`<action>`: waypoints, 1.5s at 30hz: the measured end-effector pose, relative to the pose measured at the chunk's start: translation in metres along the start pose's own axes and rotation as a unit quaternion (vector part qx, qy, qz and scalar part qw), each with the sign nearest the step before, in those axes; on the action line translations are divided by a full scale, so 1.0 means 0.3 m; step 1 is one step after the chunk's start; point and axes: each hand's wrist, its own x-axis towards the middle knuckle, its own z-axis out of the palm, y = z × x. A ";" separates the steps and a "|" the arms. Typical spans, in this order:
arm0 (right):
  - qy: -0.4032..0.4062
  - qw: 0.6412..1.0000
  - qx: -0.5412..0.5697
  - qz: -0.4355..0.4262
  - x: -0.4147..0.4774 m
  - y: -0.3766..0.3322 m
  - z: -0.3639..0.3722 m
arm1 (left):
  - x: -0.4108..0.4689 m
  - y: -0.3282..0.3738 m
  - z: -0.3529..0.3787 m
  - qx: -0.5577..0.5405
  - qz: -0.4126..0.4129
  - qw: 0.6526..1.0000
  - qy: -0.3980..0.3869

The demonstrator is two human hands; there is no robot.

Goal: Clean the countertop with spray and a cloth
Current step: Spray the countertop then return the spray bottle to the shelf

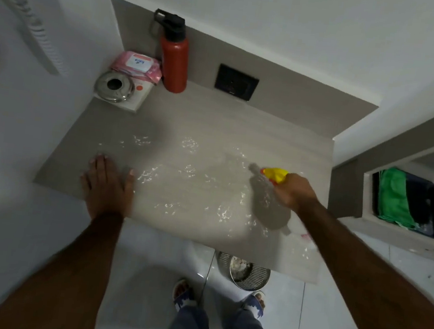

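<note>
The beige countertop [193,123] glistens with scattered wet droplets across its middle and front. My right hand [292,190] grips a spray bottle [274,174] with a yellow and red head, nozzle aimed left over the right part of the counter; a blurred mist hangs at the nozzle. The bottle's body is mostly hidden under my hand. My left hand [108,181] lies flat, palm down, fingers spread, on the counter's front left edge. A green cloth [394,198] lies in a dark bin off to the right, away from both hands.
A red flask with a black lid [174,59], a pink wipes pack [138,65] and a steel container [114,86] on a white box crowd the back left corner. A dark socket plate [236,82] sits on the backsplash. A steel mesh bin [243,271] stands on the floor beneath the counter edge.
</note>
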 end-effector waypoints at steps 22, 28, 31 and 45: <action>-0.127 0.986 0.020 -0.104 -0.202 -0.296 0.237 | 0.007 -0.005 0.012 0.009 -0.004 1.000 0.029; -0.059 0.998 -0.019 -0.014 -0.150 0.011 0.181 | 0.003 0.003 0.004 0.005 -0.011 1.000 0.014; 0.022 0.995 0.002 0.098 -0.039 0.127 0.048 | 0.006 0.000 0.006 0.008 -0.005 1.000 0.018; -0.050 0.906 0.414 -0.066 -0.018 0.008 0.104 | -0.006 0.032 -0.043 0.012 -0.001 0.999 -0.035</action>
